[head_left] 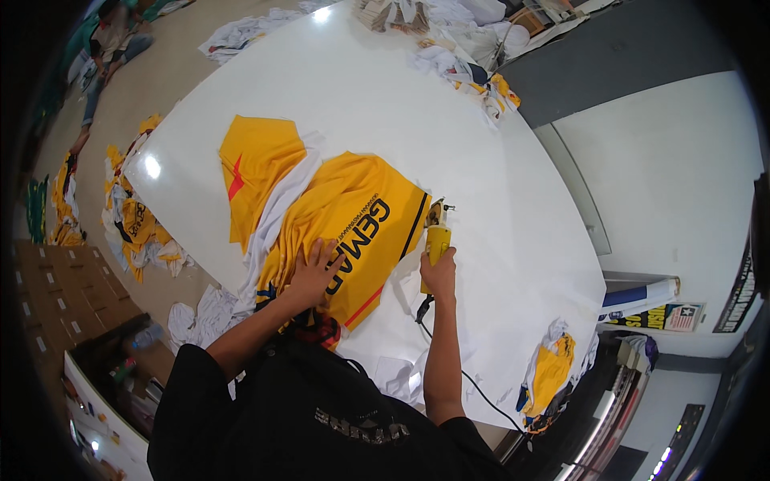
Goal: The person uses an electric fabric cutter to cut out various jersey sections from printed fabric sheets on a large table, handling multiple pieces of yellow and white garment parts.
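Note:
A printed yellow fabric piece (365,192) with black lettering, a black stripe and a red stripe lies spread on the white table. My left hand (315,274) rests flat on it with the fingers spread. My right hand (439,272) grips the yellow body of an electric fabric cutter (437,239), whose metal head is right beside the fabric's black-striped edge. A black cord trails from the cutter's rear. Another yellow piece (261,164) with a red mark and a white cloth strip (277,200) lie to the left. My hand partly covers the lettering.
Yellow and white scraps are heaped on the floor by a stack of brown boxes (68,293). More cloth bundles (553,373) lie at the table's right corner and its far end. A person (116,40) sits on the floor, far left. The cord (489,401) crosses the table's near edge.

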Demonstrator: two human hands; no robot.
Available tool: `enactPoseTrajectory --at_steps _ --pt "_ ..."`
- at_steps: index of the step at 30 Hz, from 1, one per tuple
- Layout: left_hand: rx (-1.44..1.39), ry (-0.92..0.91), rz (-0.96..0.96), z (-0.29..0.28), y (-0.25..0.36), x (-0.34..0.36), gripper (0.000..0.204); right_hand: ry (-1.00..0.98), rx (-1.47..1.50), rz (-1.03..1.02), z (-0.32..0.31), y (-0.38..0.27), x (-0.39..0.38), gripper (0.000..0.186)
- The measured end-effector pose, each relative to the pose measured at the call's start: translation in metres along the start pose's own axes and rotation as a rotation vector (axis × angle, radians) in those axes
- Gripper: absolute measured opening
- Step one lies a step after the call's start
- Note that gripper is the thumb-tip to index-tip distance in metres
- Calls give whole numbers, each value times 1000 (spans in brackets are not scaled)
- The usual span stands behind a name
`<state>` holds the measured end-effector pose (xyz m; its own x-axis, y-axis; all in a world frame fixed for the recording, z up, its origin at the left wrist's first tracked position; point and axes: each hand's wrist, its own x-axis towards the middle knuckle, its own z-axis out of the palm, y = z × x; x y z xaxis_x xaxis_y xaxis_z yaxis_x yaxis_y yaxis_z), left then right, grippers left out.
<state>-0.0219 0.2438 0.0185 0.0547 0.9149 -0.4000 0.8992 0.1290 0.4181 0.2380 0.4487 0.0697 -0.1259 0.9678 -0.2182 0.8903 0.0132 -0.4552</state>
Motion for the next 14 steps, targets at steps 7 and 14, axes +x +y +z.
enactPoseTrajectory --at_steps 7,14 --pt "-1 25 13 2 -2 -2 134 12 -11 -30 0 -2 46 53" --pt "128 98 23 3 -2 0 123 83 -29 -52 -8 17 93 66"
